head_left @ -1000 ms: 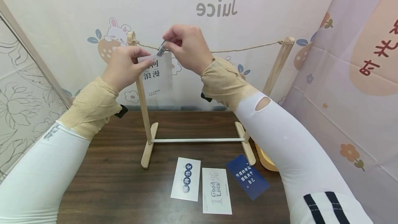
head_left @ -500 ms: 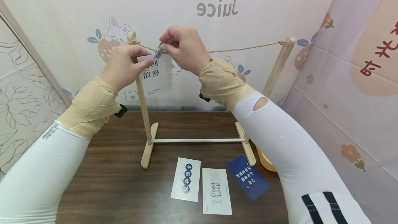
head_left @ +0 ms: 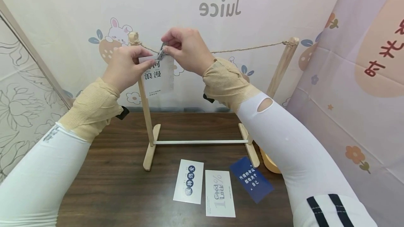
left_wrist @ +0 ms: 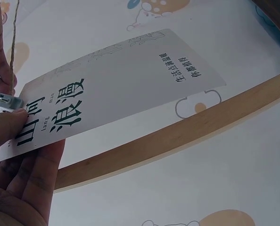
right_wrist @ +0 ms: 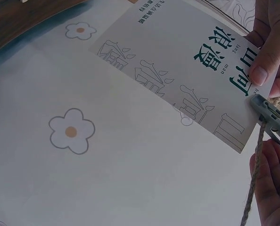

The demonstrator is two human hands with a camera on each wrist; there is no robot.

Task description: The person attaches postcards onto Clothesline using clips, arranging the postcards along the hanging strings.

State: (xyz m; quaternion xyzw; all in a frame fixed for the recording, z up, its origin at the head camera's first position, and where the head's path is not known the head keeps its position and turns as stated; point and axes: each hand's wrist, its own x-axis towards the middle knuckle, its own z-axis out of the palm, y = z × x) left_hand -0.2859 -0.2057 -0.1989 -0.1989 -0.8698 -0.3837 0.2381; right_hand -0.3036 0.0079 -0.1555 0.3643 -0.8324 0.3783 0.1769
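White left sleeve [head_left: 47,178], lower left; white right sleeve [head_left: 293,146], lower right, with oval hole [head_left: 264,105] and two dark stripes [head_left: 318,211]; crinkled tan wrist wraps [head_left: 91,108]

In the upper left of the frame, your left hand [head_left: 126,65] pinches a white card [head_left: 160,84] near its top edge. Your right hand [head_left: 190,49] holds a grey clip [head_left: 161,53] at the top of this card, close to the rope [head_left: 249,49]. At the bottom centre, a card with dark circles [head_left: 190,181], a "Good Luck" card [head_left: 220,193] and a blue card [head_left: 251,179] lie on the table [head_left: 116,185].
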